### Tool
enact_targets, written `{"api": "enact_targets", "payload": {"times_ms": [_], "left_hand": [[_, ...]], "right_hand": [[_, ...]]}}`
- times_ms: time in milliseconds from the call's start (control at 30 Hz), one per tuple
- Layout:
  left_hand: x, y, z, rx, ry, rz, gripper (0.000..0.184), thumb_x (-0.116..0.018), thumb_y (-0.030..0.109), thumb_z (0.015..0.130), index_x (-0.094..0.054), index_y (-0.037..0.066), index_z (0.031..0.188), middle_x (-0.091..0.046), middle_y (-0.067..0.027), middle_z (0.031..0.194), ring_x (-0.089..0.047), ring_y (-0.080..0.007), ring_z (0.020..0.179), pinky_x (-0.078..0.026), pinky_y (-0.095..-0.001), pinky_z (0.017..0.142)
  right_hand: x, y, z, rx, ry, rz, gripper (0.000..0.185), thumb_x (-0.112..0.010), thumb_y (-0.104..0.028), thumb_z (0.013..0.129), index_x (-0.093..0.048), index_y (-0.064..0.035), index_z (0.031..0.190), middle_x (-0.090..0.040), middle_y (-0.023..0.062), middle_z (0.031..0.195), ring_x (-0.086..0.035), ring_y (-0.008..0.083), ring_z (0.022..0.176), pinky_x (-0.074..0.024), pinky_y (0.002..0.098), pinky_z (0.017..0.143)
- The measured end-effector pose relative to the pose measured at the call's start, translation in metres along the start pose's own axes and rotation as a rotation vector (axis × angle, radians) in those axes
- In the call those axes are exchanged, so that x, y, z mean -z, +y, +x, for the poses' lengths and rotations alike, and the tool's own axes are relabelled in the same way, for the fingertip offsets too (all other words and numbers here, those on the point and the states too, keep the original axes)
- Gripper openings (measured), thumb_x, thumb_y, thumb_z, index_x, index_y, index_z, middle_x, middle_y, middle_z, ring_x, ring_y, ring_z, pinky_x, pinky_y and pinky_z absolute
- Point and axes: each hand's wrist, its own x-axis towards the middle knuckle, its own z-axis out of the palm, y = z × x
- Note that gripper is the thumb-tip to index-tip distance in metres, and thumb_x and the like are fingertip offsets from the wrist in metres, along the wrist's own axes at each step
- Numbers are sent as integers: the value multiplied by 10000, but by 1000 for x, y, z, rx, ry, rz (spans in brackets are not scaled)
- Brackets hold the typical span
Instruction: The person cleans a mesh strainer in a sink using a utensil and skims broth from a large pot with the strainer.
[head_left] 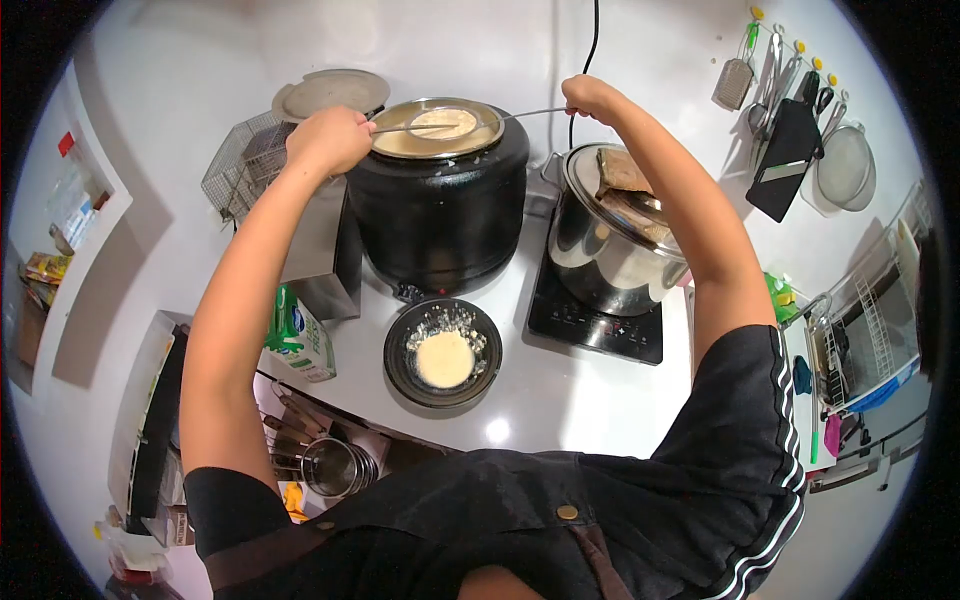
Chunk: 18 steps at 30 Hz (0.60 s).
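A black soup kettle stands on the counter, its metal-rimmed top uncovered and pale creamy liquid inside. Over that opening a round strainer holds some cream-coloured liquid. My right hand is closed around the strainer's long thin handle. From the other side, my left hand grips a thin metal utensil whose tip reaches into the strainer; its kind does not show clearly. In front of the kettle, a black bowl contains creamy liquid with pale lumps on its inner wall.
On the right, a lidded steel pot with a brown piece on top sits on a black induction cooker. A green-white carton and a wire basket stand on the left. Utensils and a sieve hang on the right wall.
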Motion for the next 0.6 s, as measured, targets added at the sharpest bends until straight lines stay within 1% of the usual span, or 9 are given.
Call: {"api": "enact_targets", "payload": {"times_ms": [67,200,267,400,467,500,533,600], "left_hand": [[-7,-6,5,55,116,34,279,-437,348,816,-619,159,911,-611,-89,917,-563,-282,887,-442,-377,737],[-10,-10,9,19,112,24,282,-440,354,815,-619,166,926,-609,-91,926,-560,-286,895,-440,-389,741],[-8,-5,3,12,20,15,285,-440,355,815,-618,172,940,-606,-96,936,-558,-289,901,-438,-393,748],[-10,-10,7,54,62,24,281,-439,350,815,-618,168,934,-604,-102,935,-557,-292,899,-439,-393,747],[-14,-6,4,-21,38,3,280,-439,349,815,-622,163,918,-605,-103,930,-558,-297,895,-441,-399,740],[-12,-3,3,-26,35,1,280,-439,349,815,-622,163,918,-605,-103,930,-558,-297,895,-441,-399,740],[-10,-2,1,-2,57,7,276,-441,344,815,-625,160,909,-605,-103,929,-558,-299,894,-441,-402,739],[-7,-2,-3,24,78,13,272,-444,339,814,-627,158,900,-606,-103,928,-558,-300,893,-440,-404,739]], "right_hand": [[-2,4,10,-82,-13,1,300,-355,-199,725,-566,-1,649,-526,142,648,-439,217,583,-340,382,530],[-1,-1,3,-68,18,78,283,-365,-189,719,-563,-3,639,-508,129,632,-439,226,588,-340,394,542],[-3,0,7,-104,8,-16,282,-365,-179,715,-561,6,635,-509,129,621,-439,216,580,-339,387,538],[-5,-2,6,-94,10,-14,285,-362,-179,712,-564,8,638,-502,125,594,-438,216,563,-337,383,529],[-6,-2,3,-19,19,34,286,-361,-176,706,-565,13,640,-509,128,587,-434,223,550,-333,391,523],[-5,-3,-2,29,11,-37,292,-357,-178,706,-566,17,647,-518,137,594,-435,233,542,-331,398,516],[-7,-2,-1,23,7,-39,292,-357,-178,706,-566,17,647,-518,137,594,-435,233,542,-331,398,516],[-8,-5,1,-70,-1,-18,309,-350,-184,713,-562,31,647,-526,156,595,-444,227,544,-335,386,510]]}}
